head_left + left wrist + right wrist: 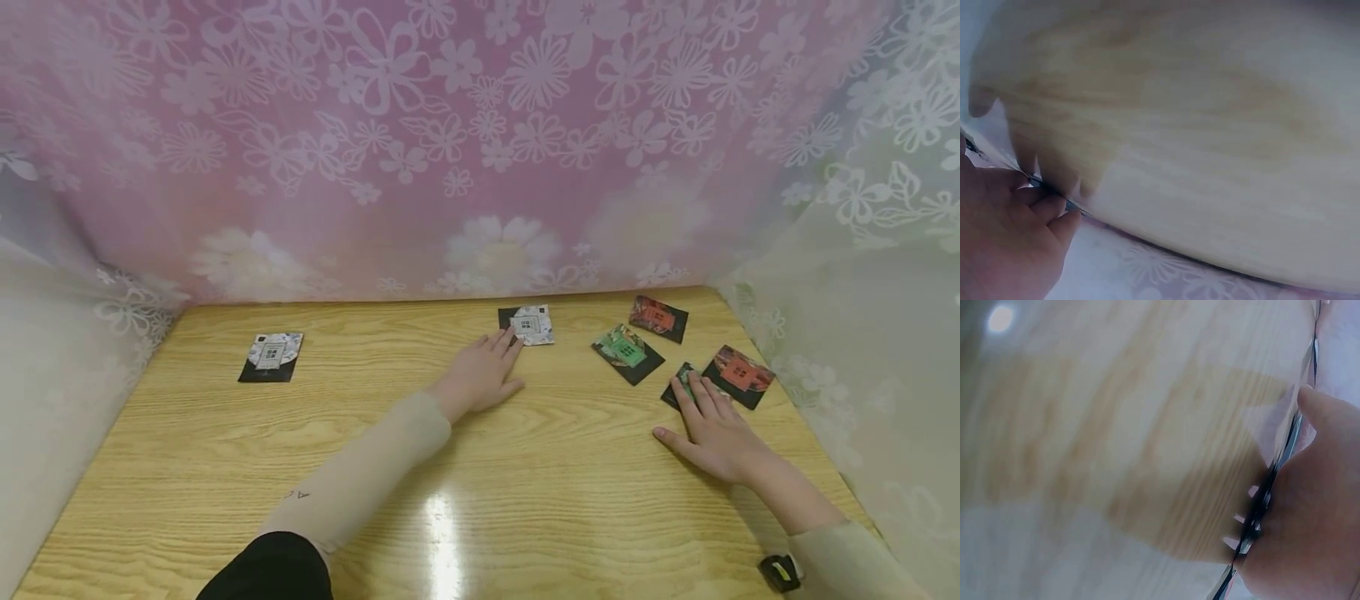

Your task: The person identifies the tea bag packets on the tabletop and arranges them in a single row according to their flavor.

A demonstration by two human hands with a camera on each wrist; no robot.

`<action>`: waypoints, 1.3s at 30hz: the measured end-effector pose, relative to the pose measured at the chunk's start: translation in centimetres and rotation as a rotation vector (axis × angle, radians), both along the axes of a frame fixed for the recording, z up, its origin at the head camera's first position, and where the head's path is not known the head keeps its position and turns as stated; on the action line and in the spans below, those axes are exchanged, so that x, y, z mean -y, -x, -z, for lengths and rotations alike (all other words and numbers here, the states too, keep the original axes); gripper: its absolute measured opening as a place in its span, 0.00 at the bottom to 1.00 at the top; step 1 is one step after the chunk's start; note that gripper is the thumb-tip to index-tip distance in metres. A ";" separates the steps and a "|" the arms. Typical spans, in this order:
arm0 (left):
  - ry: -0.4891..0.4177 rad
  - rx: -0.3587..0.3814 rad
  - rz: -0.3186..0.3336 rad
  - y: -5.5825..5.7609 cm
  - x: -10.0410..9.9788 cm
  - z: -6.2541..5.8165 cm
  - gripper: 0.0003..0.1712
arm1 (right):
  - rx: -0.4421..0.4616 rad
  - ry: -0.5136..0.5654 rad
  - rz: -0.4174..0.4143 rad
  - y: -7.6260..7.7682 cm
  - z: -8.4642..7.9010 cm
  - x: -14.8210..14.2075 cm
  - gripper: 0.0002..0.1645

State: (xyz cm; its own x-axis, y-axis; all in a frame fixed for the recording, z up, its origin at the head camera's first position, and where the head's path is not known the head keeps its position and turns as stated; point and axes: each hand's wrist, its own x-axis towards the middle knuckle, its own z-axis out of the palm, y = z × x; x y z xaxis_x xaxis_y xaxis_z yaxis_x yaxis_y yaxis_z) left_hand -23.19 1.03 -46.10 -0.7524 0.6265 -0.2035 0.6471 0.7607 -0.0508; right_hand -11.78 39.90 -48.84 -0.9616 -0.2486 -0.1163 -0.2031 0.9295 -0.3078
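My left hand (483, 371) reaches to the back middle of the table, its fingertips resting on a white-and-black packet (534, 325). The fingers are extended, with the thumb out to the side. At the right, my right hand (716, 433) lies with spread fingers over a green-and-black packet (675, 393), covering much of it. A red-and-black packet (738, 377) is right beside those fingers. In the left wrist view, the fingers (1054, 209) touch down at the table surface. The right wrist view shows the hand (1310, 506) low over a dark packet edge (1260, 506).
Another green-and-black packet (628, 353) lies between the hands, with a second red packet (658, 318) behind it. A white-and-black packet (272, 357) sits far left. A small black object (780, 573) is by the right sleeve. Flowered curtain (465, 167) borders the wooden table (337, 367).
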 end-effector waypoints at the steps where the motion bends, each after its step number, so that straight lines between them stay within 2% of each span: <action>1: 0.000 0.000 -0.004 -0.1 0.4 0.1 0.46 | 0.005 0.001 0.001 -0.1 -0.2 0.1 0.60; 9: -0.014 0.015 -0.054 -1.5 3.1 0.0 0.47 | 0.059 -0.040 0.016 -0.4 -1.5 1.3 0.61; 17: 0.004 0.002 -0.103 -2.9 5.6 0.2 0.48 | 0.033 -0.004 0.013 -0.4 -0.7 0.7 0.61; 24: 0.024 -0.028 -0.112 -4.6 6.6 0.0 0.47 | 0.031 -0.016 0.017 -0.4 -1.0 0.9 0.61; 29: 0.037 -0.061 -0.082 -5.3 6.8 -0.4 0.47 | 0.043 -0.033 0.025 -0.4 -1.3 1.1 0.61; 33: -0.035 -0.084 -0.010 -4.7 7.5 -0.6 0.45 | 0.034 -0.024 0.018 -0.3 -1.2 1.0 0.61; 39: -0.171 -0.090 0.134 -1.8 9.2 -0.8 0.42 | 0.006 0.013 0.004 -0.2 -0.7 0.7 0.60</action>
